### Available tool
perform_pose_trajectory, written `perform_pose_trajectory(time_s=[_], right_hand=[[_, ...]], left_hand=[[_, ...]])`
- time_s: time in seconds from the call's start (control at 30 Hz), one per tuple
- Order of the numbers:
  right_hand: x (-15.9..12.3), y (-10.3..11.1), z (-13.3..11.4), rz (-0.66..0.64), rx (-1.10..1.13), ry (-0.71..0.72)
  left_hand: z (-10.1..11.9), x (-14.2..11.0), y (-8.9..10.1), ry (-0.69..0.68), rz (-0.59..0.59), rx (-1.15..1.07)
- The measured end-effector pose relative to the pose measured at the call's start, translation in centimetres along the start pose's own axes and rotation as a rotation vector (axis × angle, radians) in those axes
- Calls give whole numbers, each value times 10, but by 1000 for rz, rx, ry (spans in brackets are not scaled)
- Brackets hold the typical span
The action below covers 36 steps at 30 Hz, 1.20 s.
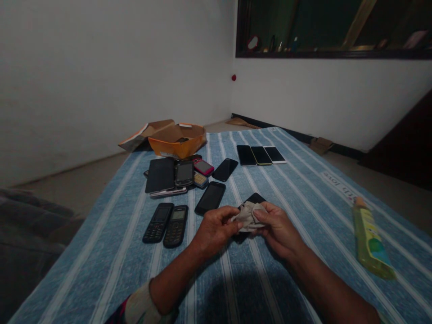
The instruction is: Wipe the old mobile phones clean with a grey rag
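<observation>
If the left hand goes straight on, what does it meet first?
The left hand meets the crumpled beige cloth, already at its fingertips; the black smartphone lies behind, though depth is unclear.

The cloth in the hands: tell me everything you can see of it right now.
The cloth is a small, soft piece of grey-beige fabric with a matte look, crumpled into loose folds. It is bunched between the fingers of the left hand and the right hand, above the striped blue bedspread. It lies over the middle of a black smartphone, whose dark ends show beyond it. No label or pattern can be made out.
</observation>
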State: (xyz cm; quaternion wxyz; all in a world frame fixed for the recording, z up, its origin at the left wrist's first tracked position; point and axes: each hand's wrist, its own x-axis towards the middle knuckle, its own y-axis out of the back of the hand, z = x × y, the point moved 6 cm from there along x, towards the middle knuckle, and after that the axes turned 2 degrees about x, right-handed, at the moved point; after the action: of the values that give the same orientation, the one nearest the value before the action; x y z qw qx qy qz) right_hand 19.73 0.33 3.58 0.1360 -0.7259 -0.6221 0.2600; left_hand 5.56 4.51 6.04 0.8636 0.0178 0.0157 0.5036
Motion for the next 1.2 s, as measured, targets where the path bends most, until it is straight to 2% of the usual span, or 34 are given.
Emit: perform_pose_trajectory(time_s=[0.1, 0.23, 0.5, 0.7, 0.87, 1.2], right_hand=[[0, -1, 0, -30, 15, -12], [-1, -4, 1, -93, 29, -29], [1, -6, 3, -161, 49, -47], [2, -5, 4, -171, 69, -63], [5, -2, 3, -125, 65, -18], [4, 5, -3, 75, -12, 114]], left_hand=[[4, 1, 1, 18, 2, -60], [9, 1, 4, 28, 60, -57], [9, 1, 8, -26, 152, -38], [7, 2, 7, 31, 109, -59], [4, 0, 5, 95, 42, -89], [-1, -1, 3, 118, -24, -130]])
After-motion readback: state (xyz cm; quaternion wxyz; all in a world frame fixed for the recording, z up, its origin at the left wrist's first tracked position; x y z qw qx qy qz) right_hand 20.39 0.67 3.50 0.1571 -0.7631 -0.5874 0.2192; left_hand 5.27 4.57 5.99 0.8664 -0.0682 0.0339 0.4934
